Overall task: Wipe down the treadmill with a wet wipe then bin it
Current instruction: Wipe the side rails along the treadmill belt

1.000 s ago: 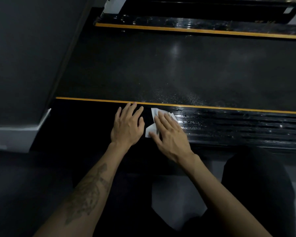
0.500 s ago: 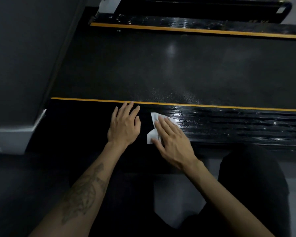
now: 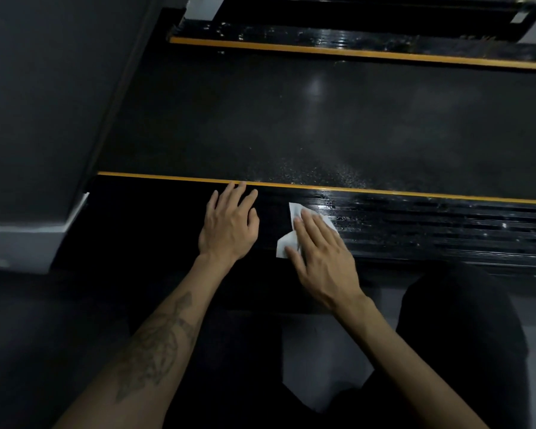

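Fingers [image 3: 310, 227] of the right hand [image 3: 322, 258] lie straight, pressing the white wipe [image 3: 283, 244] flat on the near side rail [image 3: 415, 224] of the treadmill.

Left hand [image 3: 229, 224] rests flat and relaxed beside it, holding nothing (fingertips at the yellow stripe [image 3: 167, 177]). With only flat pressure, the crumpled wipe could bunch or slip out on the ribbed, wet rail; the belt [image 3: 291, 119] lies beyond.

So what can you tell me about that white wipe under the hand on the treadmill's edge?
The thin white wet wipe lies crumpled and partly folded on the glossy black ribbed side rail of the treadmill, just below the orange stripe. The right hand presses it flat with straight fingers, covering its middle; corners show above and to the left. The left hand rests beside it, not touching.
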Available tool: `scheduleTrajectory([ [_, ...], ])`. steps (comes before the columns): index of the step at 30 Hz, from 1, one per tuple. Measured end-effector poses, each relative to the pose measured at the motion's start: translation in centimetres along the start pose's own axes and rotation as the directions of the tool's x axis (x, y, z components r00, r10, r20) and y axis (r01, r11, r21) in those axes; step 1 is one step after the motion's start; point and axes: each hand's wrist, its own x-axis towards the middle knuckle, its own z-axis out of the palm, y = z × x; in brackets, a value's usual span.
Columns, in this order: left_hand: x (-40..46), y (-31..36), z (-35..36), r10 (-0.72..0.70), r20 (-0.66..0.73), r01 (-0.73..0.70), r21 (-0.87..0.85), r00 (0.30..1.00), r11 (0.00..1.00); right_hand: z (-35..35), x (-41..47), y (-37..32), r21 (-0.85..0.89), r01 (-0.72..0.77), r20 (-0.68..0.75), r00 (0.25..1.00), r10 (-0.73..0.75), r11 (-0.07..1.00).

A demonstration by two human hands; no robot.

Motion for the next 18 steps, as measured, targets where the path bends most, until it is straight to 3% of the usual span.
scheduleTrajectory([
  [4, 0.0, 0.0, 0.0, 0.008, -0.002, -0.008, -0.002, 1.000, 1.000, 0.6, 2.3, -1.9, 0.039, -0.086, 0.065, 0.994, 0.084, 0.996],
  [10, -0.1, 0.0, -0.1, 0.019, -0.002, -0.019, -0.003, 1.000, 1.000, 0.4, -0.4, -0.3, 0.063, 0.086, 0.002, 0.996, -0.087, 0.994],
  [15, -0.1, 0.1, 0.0, 0.014, -0.007, -0.014, -0.010, 1.000, 1.000, 0.3, 1.9, -0.6, 0.041, -0.082, 0.032, 0.996, 0.080, 0.996],
  [18, -0.2, 0.1, -0.2, 0.013, -0.003, -0.013, -0.001, 1.000, 1.000, 0.7, 2.3, -2.3, 0.051, -0.061, 0.039, 0.997, 0.059, 0.997],
])
